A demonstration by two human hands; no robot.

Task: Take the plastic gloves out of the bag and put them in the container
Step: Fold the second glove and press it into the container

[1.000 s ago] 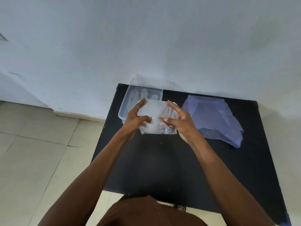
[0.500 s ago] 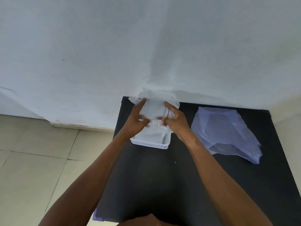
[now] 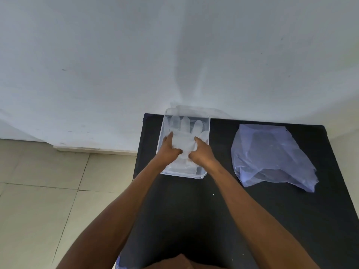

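Our fingers (image 3: 169,137) of both hands press flat, uncurled, on the plastic glove (image 3: 184,140) inside the container (image 3: 207,131), gripping nothing.

I see a container (image 3: 202,174) of clear, hard plastic with a smooth, faintly glossy rim at the centre of the frame. Inside it lies a glove (image 3: 184,135) of thin, translucent, milky plastic film, slightly crinkled. At the right, the bag (image 3: 272,154) is thin bluish-lilac plastic film, see-through, wrinkled, with a soft sheen along its folds. The table (image 3: 194,210) under them looks matt black and smooth, with a few pale specks. The wall (image 3: 136,55) filling the upper frame is white, matt, lightly scuffed. The floor (image 3: 38,191) at lower left is pale tile with a dull finish.
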